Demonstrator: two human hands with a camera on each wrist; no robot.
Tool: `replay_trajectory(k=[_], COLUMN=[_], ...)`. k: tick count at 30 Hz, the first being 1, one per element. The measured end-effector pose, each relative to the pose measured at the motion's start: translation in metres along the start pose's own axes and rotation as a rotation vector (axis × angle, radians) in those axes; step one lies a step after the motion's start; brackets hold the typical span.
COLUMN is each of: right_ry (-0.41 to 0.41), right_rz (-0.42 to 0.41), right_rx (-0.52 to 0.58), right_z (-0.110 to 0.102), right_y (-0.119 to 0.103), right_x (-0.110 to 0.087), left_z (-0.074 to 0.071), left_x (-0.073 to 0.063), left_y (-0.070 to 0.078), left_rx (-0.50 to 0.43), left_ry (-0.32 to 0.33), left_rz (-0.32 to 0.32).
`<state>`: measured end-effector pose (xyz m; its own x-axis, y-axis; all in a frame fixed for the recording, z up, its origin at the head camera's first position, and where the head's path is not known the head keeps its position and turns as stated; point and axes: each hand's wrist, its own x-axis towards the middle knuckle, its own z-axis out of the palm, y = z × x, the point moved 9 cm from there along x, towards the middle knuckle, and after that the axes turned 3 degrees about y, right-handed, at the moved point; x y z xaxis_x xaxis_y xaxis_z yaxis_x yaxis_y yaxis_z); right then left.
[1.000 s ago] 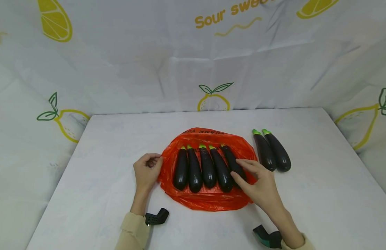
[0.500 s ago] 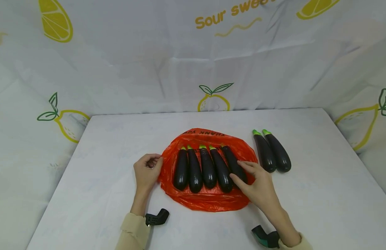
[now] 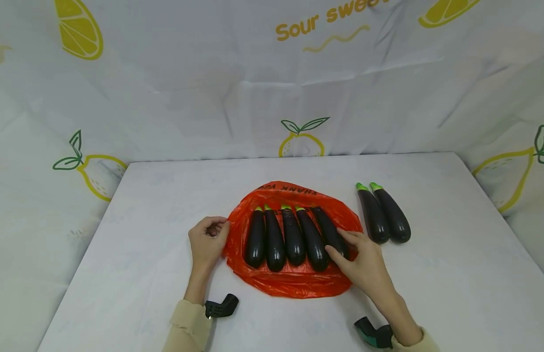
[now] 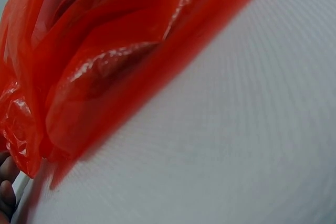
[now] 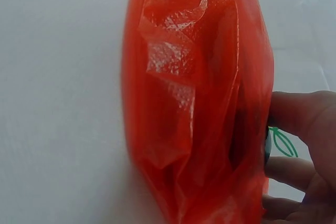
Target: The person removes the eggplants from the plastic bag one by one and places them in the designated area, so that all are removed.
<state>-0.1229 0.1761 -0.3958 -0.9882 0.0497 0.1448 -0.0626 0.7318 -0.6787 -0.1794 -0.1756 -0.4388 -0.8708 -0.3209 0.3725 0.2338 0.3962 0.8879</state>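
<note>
Left grip (image 3: 208,239) pinches the bag (image 3: 294,286); right grip (image 3: 363,258), half-spread, holds an eggplant (image 3: 328,228), long axis pointing away, stem end leaning left.

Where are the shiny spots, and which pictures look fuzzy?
Head view: mostly clear, with white glints on the glossy eggplants; left wrist view: bright glare streaks on the red plastic bag, whose lower edge is fuzzy above a soft-looking white tabletop; right wrist view: pale glare patches on the bag, its left edge fuzzy.
</note>
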Motion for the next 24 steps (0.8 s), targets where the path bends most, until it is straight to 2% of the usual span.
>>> replay_trajectory(k=[7,16,24], right_ry=[-0.001,0.012,0.017], right_rz=[0.01,0.021,0.009], right_rx=[-0.02,0.005,0.018], right_z=[0.0011,0.0011,-0.0035], right_y=[0.0031,0.0058,0.0023], right_x=[0.0011,0.0015,0.0012], left_z=[0.0,-0.0011,-0.0003], left_x=[0.0005,-0.0004,0.0004], left_y=[-0.0005,0.0009,0.0019], left_rx=[-0.023,-0.007,-0.015], left_ry=[-0.021,0.004,-0.022], left_rz=[0.023,0.028,0.045])
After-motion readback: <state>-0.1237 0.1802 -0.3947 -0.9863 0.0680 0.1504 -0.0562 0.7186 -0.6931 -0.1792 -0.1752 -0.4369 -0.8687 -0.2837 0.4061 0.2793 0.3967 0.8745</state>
